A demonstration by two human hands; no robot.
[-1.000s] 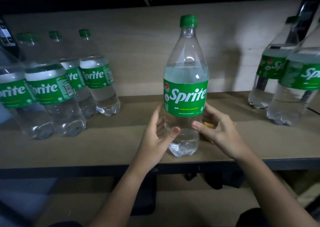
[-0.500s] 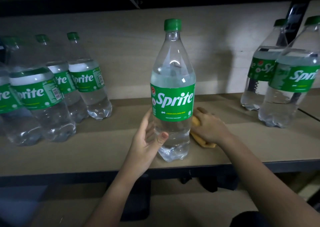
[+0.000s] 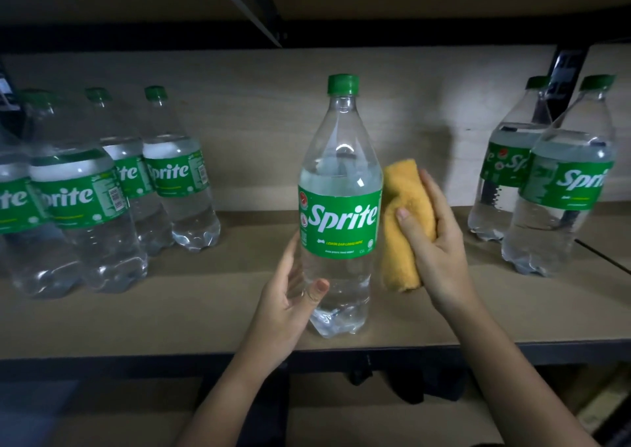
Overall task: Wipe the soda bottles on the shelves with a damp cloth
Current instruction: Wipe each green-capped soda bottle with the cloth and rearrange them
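Bottle point(image 3: 339, 204) stood upright near shelf point(image 3: 222, 323) front edge, left hand point(image 3: 290, 305) curled round its lower body, right hand point(image 3: 435, 241) gripping folded yellow cloth point(image 3: 401, 228) just beside the label, contact unclear. Wiping of this one looked barely begun; the rest seemingly left. Count: one centre, four in left group point(image 3: 102, 200), two in right pair point(image 3: 546, 187), seven bottles, one cloth.

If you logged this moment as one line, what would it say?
step: wiping | left hand: holds middle Sprite bottle upright on shelf | right hand: grips yellow cloth beside the bottle
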